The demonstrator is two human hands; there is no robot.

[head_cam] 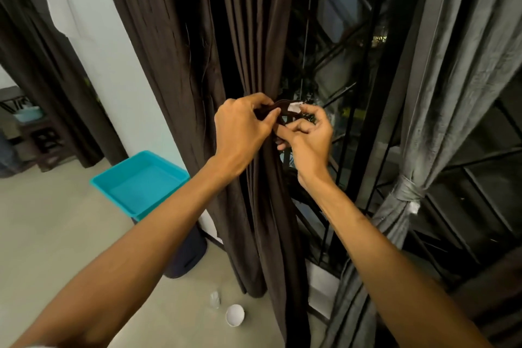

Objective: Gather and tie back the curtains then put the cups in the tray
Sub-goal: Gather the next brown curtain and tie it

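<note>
Head view. Hard to make out: the run of the dark strap (284, 107), lost between fingers and brown folds (clear only at the white patch on its tip). Cut off by the lower edge: the foot of the brown curtain (248, 59) and both forearms. Blurred: the clear cup (214, 299), little more than a pale smear on the floor (56, 220).

Brown curtain bunched to a narrow waist right at the hands, in front of the window grille (343, 133). Left hand (243, 128) curled against the gathered folds, thumb and fingers pinching the strap from the left. Right hand (310, 135) just beside it, touching it at the fingertips, fingers bent and pinching the strap's other end below the white patch. Grey curtain (440, 87) well apart to the right, already cinched by a knotted grey band (406, 192).

Teal tray (111, 182) low on the left, near the left forearm, perched on a dark round container (187, 258) partly hidden behind that arm. Both cups outside the tray, down on the floor by the curtain's hem: white cup (235, 315) lying tipped, mouth towards the camera, clear cup just beside it.
</note>
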